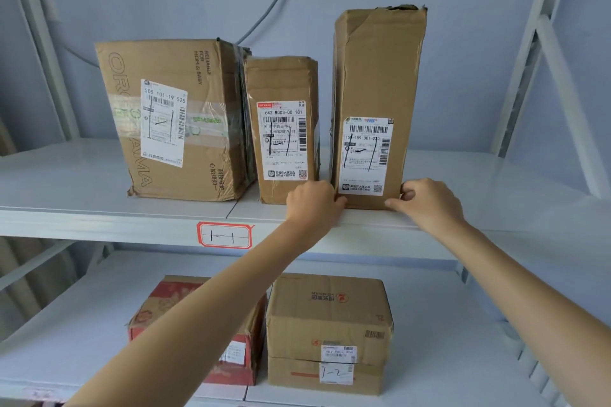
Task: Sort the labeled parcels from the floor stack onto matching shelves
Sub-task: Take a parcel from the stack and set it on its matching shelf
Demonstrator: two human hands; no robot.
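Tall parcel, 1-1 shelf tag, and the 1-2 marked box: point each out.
tall parcel (380, 76), head view, bare cardboard front above its label
1-1 shelf tag (224, 235), head view, centre of tag
1-2 marked box (327, 307), head view, top face

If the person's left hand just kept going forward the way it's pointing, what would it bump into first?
The left hand already has its fingertips at the lower left corner of the tall parcel on the 1-1 shelf. Going straight on, it would probably slip into the narrow gap beside the middle parcel, though depth is hard to judge.
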